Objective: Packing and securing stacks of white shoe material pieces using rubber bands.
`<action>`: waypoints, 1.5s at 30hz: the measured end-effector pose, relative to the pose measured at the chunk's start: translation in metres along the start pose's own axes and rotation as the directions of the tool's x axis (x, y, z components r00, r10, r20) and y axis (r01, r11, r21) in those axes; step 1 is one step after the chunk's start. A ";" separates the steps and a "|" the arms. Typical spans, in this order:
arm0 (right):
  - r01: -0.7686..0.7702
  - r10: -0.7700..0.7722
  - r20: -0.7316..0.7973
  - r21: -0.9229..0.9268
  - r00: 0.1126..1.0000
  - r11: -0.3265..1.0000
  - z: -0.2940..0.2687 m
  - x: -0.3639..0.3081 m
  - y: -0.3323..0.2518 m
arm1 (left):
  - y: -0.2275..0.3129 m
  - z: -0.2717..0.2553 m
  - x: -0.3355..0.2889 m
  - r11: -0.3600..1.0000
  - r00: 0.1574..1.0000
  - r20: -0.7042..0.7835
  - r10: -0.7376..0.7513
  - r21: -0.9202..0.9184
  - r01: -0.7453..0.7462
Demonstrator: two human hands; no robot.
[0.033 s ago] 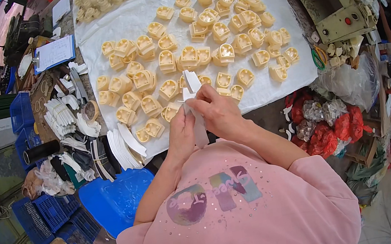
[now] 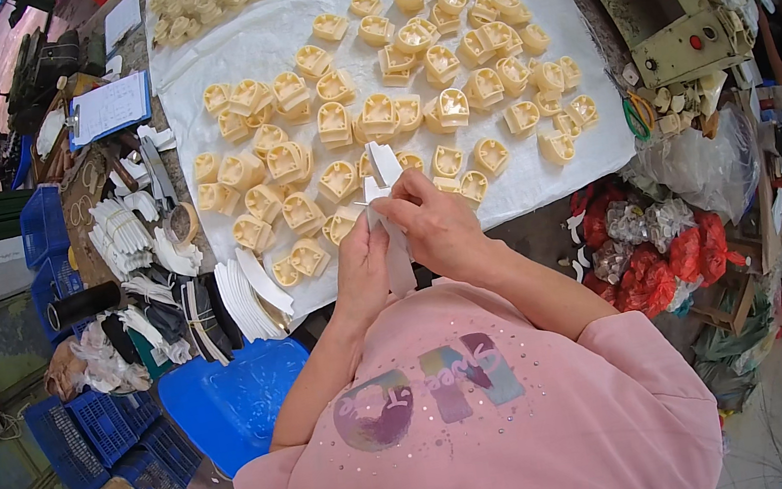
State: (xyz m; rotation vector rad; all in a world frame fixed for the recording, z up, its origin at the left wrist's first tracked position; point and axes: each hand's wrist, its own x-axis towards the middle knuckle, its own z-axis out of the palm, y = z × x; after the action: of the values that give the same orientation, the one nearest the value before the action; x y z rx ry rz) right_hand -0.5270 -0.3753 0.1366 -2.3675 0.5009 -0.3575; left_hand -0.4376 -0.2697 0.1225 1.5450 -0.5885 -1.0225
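Observation:
Close to my body, at the near edge of the white-covered table (image 2: 544, 186), both hands work on one white strip (image 2: 398, 266). My left hand (image 2: 364, 267) pinches it from the left with fingers closed. My right hand (image 2: 440, 232) grips its upper part, thumb and fingers pressed together. The strip's pale upper end (image 2: 384, 162) sticks up beyond my fingertips, over the cream moulded pieces. A thin pointed bit shows near my left fingertips, too small to name. Several hollow, rounded cream plastic pieces (image 2: 338, 180) lie just past my hands.
Left of my hands lies a stack of curved white strips (image 2: 242, 297), near a blue plastic stool (image 2: 232, 400). Blue crates (image 2: 114, 422) sit lower left. A clipboard (image 2: 110, 108) rests at the far left. A metal machine frame (image 2: 685, 44) and green-handled scissors (image 2: 638, 114) are at right.

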 end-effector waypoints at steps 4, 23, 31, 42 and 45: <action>0.018 0.000 -0.069 0.255 0.998 0.967 -0.002 0.006 0.004 | 0.009 -0.007 0.003 0.936 0.982 0.019 -0.189 -0.299 0.186; -0.385 0.645 0.466 -0.538 0.606 0.750 -0.033 -0.100 0.104 | 0.009 -0.043 0.021 0.861 0.982 -0.173 -0.075 -0.509 -0.023; -0.611 0.689 0.180 0.650 0.702 0.453 -0.013 -0.105 0.063 | -0.005 -0.006 0.013 0.856 0.990 0.037 -0.139 -0.498 0.139; -0.402 0.469 0.082 0.656 0.879 0.639 -0.010 -0.036 0.013 | -0.008 0.011 0.002 0.878 0.983 0.133 -0.128 -0.446 0.175; -0.519 0.479 0.257 0.640 0.839 0.566 -0.018 -0.027 0.012 | -0.008 0.012 -0.001 0.900 0.988 0.097 -0.122 -0.409 0.152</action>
State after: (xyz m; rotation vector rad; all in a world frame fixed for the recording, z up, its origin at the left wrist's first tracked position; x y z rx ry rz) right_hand -0.5608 -0.3820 0.1387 -1.4084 0.8230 -0.1620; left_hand -0.4495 -0.2734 0.1151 1.1865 -0.2833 -1.2240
